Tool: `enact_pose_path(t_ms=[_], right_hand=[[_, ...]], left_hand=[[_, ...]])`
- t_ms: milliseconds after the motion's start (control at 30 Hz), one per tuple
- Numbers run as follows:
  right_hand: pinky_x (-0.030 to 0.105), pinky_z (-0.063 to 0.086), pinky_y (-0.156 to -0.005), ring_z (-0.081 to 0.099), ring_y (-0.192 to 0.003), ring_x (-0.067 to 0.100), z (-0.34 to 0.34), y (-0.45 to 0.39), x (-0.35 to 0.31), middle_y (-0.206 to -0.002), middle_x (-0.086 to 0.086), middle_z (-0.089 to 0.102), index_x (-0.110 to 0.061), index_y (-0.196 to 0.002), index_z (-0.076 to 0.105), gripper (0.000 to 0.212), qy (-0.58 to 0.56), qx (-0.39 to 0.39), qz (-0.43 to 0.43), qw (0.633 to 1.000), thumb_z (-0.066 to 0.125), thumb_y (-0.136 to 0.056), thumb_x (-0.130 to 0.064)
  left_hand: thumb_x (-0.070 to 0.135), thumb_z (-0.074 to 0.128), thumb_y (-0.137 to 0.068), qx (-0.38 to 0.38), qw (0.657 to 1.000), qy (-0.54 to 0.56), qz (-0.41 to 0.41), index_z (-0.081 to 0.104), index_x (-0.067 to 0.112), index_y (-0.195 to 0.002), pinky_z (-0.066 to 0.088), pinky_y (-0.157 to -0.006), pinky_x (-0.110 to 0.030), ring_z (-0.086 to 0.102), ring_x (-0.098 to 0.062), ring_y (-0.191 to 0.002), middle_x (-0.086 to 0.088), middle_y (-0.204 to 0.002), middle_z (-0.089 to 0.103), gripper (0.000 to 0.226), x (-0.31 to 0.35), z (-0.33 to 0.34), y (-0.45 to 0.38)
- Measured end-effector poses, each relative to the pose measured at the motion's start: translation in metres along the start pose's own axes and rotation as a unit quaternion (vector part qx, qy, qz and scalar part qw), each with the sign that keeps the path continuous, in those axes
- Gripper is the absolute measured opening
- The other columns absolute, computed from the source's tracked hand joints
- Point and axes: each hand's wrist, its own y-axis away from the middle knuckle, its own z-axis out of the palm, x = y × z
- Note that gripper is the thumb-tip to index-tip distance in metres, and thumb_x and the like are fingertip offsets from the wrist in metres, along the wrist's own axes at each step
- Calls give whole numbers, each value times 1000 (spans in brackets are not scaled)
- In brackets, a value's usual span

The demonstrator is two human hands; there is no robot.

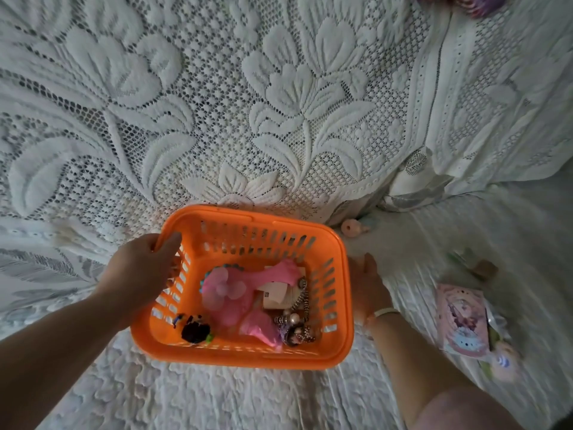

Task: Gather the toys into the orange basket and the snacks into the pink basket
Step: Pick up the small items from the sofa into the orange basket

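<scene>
While sitting between both hands, orange basket (248, 231) looking light, stiff, slotted. Left hand (145, 268) gripping its rim corner; right hand (366, 287) lying flat, fingers straight, against opposite wall. Best lifting by rim.

I see a white lace bedspread (217, 97) with raised flower and leaf patterns filling most of the view. At its right edge a lace-trimmed fold (434, 88) runs top to bottom. Below lies a white quilted cover (217, 398) with a puffy texture. A blurred purple-and-red object (474, 4) sits at the top right corner; I cannot identify it.
</scene>
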Motion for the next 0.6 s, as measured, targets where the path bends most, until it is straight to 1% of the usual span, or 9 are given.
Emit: enact_pose_path(t_ms=[67, 133, 233, 300, 333, 400, 500, 567, 600], right_hand=[[39, 38, -105, 27, -140, 31, -6, 5, 10, -159, 5, -10, -32, -149, 17, 66, -4, 22, 17, 1000, 37, -95, -1], [38, 41, -104, 30, -139, 29, -13, 12, 24, -158, 3, -13, -32, -149, 19, 73, -13, 40, 3, 999, 39, -90, 6], [37, 44, -100, 36, -135, 28, -31, 26, 35, -158, 2, -10, -30, -147, 25, 76, -15, 99, -21, 995, 43, -85, 10], [34, 44, -98, 37, -135, 28, -45, 37, 40, -158, 1, -8, -30, -146, 29, 75, -30, 126, -25, 991, 43, -85, 11], [32, 44, -97, 36, -135, 28, -54, 45, 40, -159, 1, -8, -30, -146, 29, 74, -36, 134, -21, 990, 43, -86, 11], [31, 45, -95, 38, -134, 28, -72, 61, 37, -159, 1, -7, -30, -145, 31, 73, -52, 159, -21, 986, 44, -86, 11], [32, 47, -93, 42, -131, 29, -94, 81, 25, -158, 4, 0, -26, -142, 37, 67, -90, 214, -62, 971, 48, -86, 9], [35, 51, -88, 46, -129, 28, -105, 96, 6, -158, 6, 2, -25, -142, 38, 66, -106, 240, -101, 960, 52, -86, 7], [35, 54, -83, 46, -128, 27, -110, 104, -7, -158, 5, 3, -27, -143, 37, 67, -110, 240, -123, 957, 53, -86, 5]], left_hand=[[40, 53, -99, 0, 1000, 0, 0, 68, 14, -89, 58, -74, -48, 70, -32, -73, -11, -81, 74, 32, 1, 0, 2], [41, 53, -99, 2, 1000, 1, -2, 68, 14, -88, 59, -77, -51, 70, -33, -73, -11, -80, 74, 32, 2, -1, 4], [42, 53, -99, 7, 1000, 8, -3, 67, 13, -86, 59, -79, -54, 69, -36, -73, -12, -79, 73, 34, 6, -2, 14], [44, 54, -98, 13, 1000, 12, -5, 67, 14, -83, 58, -79, -57, 70, -37, -73, -13, -77, 73, 35, 6, -1, 19], [47, 56, -96, 19, 1000, 16, -3, 66, 15, -81, 58, -78, -59, 70, -38, -73, -13, -75, 73, 37, 6, -1, 22], [57, 55, -85, 27, 999, 21, 1, 65, 15, -79, 57, -77, -62, 70, -40, -73, -14, -73, 73, 44, 2, 1, 23], [68, 49, -73, 25, 999, 25, 10, 64, 14, -80, 56, -76, -64, 69, -43, -76, -17, -76, 71, 57, -2, 8, 23], [70, 47, -70, 22, 999, 29, 22, 64, 13, -81, 56, -78, -62, 69, -43, -79, -19, -79, 71, 60, 3, 12, 31], [70, 46, -69, 20, 999, 33, 27, 63, 13, -81, 56, -79, -61, 69, -42, -80, -19, -79, 71, 61, 5, 15, 34]])
